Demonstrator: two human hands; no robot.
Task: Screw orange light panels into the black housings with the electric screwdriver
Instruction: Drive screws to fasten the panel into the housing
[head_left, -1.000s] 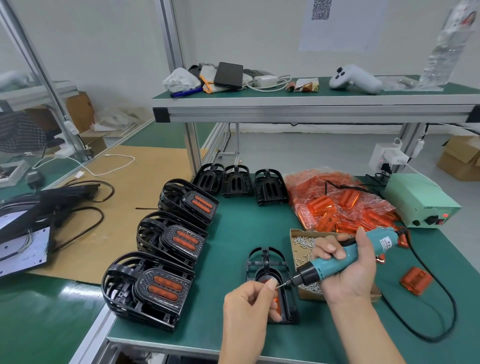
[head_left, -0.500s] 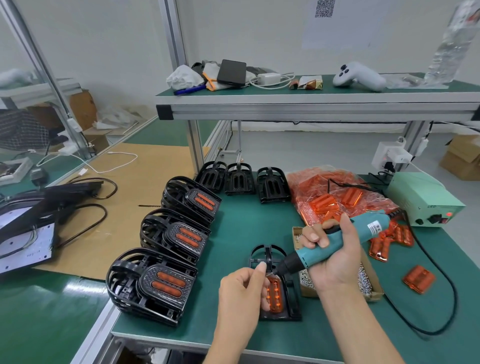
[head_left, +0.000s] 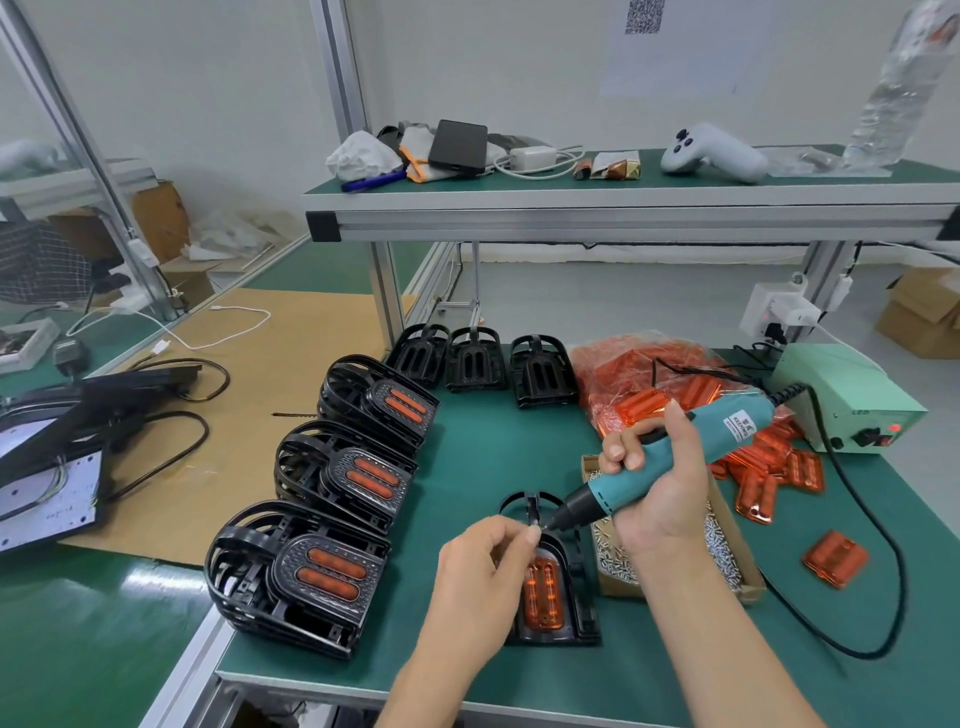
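Currently, at the far left of the green tabletop (head_left: 519, 452), three stacks of finished black housings (head_left: 298, 577) stand in a diagonal row, each top unit showing an orange panel behind two slots. Behind them, near the frame upright, three empty housings (head_left: 475, 358) stand side by side. At front centre one black housing (head_left: 569, 561) lies flat with an orange light panel (head_left: 542, 595) seated in it. The left hand (head_left: 480, 571) is raised over this housing, its fingers (head_left: 530, 535) pinched together at the tip of the electric screwdriver (head_left: 670, 467); whether a screw is held between them cannot be told, as the spot is too small. The right hand (head_left: 657, 491) grips the teal screwdriver body, fingers curled round it, with the black nose slanting down and left toward the housing's upper end. Just beside the housing on its right sits a shallow cardboard box of screws (head_left: 727, 561), partly covered by the right hand and wrist. Behind the box lies a clear bag of orange panels (head_left: 649, 379), with loose panels (head_left: 779, 467) spilled to its right and one single panel (head_left: 835, 558) lying apart near the front right. The screwdriver's black cable (head_left: 893, 561) loops across the right side, near the pale green power unit (head_left: 852, 400), whose red lamp is lit.
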